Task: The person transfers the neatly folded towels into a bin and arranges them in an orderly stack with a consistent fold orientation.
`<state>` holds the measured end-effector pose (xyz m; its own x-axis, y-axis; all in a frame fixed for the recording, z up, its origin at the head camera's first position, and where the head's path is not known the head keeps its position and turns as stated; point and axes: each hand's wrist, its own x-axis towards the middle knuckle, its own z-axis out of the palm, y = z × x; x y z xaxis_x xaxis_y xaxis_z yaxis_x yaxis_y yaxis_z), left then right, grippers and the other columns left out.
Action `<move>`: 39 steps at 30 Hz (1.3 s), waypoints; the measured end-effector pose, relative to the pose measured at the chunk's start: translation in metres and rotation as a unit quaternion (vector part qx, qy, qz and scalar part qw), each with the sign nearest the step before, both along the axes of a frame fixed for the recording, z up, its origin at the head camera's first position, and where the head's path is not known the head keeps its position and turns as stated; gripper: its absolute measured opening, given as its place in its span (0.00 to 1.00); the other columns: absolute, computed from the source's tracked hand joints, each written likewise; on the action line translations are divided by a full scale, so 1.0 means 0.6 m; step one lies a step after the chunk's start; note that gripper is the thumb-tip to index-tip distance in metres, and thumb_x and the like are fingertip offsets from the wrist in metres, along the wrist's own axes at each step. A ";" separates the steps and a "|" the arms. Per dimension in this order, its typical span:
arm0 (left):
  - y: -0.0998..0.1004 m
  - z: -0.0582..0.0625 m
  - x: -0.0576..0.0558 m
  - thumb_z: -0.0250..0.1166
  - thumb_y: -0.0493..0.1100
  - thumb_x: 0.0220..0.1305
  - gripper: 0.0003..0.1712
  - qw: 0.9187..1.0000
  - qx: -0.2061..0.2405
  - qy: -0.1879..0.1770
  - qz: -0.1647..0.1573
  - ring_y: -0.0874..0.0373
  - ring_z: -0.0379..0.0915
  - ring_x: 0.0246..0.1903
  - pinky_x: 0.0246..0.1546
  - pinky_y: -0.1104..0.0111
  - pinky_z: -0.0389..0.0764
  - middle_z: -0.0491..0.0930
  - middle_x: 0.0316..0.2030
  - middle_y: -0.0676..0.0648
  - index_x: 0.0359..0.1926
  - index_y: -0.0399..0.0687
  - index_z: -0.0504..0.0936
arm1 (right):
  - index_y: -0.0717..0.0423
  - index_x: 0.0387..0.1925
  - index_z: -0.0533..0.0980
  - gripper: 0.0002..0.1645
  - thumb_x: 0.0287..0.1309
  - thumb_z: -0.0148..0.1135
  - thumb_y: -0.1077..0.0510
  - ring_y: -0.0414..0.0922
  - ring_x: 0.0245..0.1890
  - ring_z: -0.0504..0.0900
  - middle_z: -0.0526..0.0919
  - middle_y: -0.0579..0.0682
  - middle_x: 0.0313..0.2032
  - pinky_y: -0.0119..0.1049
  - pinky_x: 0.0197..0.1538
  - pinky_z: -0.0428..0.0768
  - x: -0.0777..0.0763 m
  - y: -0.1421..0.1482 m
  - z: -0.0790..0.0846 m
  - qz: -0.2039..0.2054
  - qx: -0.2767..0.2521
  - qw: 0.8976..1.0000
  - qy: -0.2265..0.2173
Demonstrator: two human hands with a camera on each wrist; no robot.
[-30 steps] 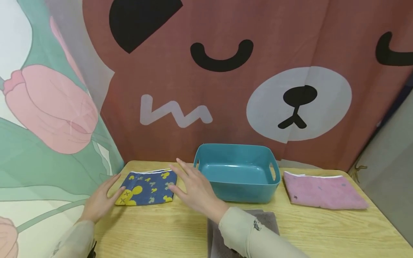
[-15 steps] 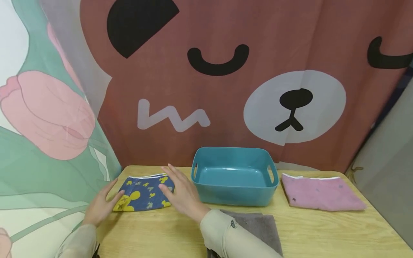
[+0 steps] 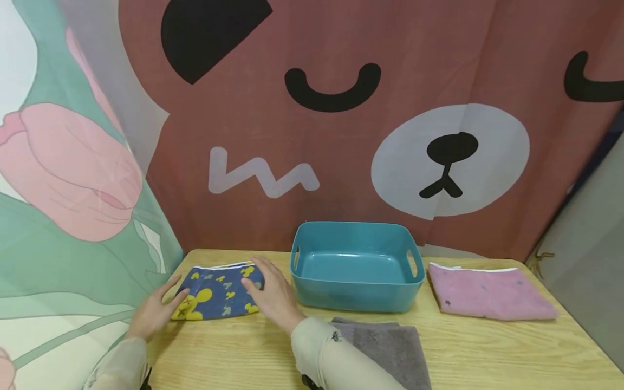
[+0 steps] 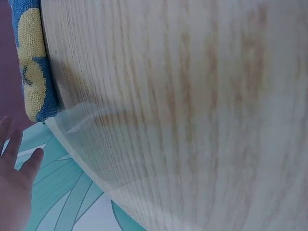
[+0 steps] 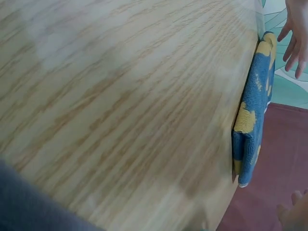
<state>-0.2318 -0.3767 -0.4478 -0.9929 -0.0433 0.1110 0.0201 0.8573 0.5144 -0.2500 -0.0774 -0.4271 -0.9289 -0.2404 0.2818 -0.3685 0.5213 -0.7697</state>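
Note:
A folded blue towel [image 3: 219, 292] with yellow mouse-head shapes lies at the table's back left. My left hand [image 3: 153, 311] is at its left end, fingers extended; in the left wrist view a small gap shows between this hand [image 4: 14, 187] and the towel [image 4: 36, 72]. At the towel's right end is my right hand [image 3: 275, 295], its fingers spread and partly covering that edge. From the right wrist, the towel [image 5: 252, 110] appears as a low folded stack, with the right hand [image 5: 294, 214] only partly in frame. Neither hand grips it.
A teal basket [image 3: 358, 295] with handle holes stands at the back middle of the wooden table [image 3: 219, 357]. A folded grey towel [image 3: 390, 349] lies in front of it, partly under the right sleeve. To the right is a folded pink towel [image 3: 492, 292]. Printed curtains hang behind.
My right hand has come slightly down and closer to the blue towel's right end, uncovering more of the grey towel. The left hand has barely moved. The towels and basket stay put.

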 end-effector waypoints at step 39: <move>-0.011 -0.025 -0.024 0.49 0.60 0.75 0.45 0.996 0.055 -0.073 0.026 0.26 0.60 0.63 0.61 0.40 0.64 0.60 0.65 0.21 0.72 0.25 0.53 | 0.62 0.65 0.70 0.37 0.58 0.70 0.50 0.57 0.56 0.77 0.79 0.59 0.54 0.50 0.59 0.75 -0.036 -0.064 -0.085 -0.123 0.006 0.990 -0.066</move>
<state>-0.2463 -0.3836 -0.4627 -0.9943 -0.0983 -0.0416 -0.1036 0.7942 0.5988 -0.2713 -0.1160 -0.4784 -0.9884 -0.0060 0.1516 -0.1256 0.5927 -0.7956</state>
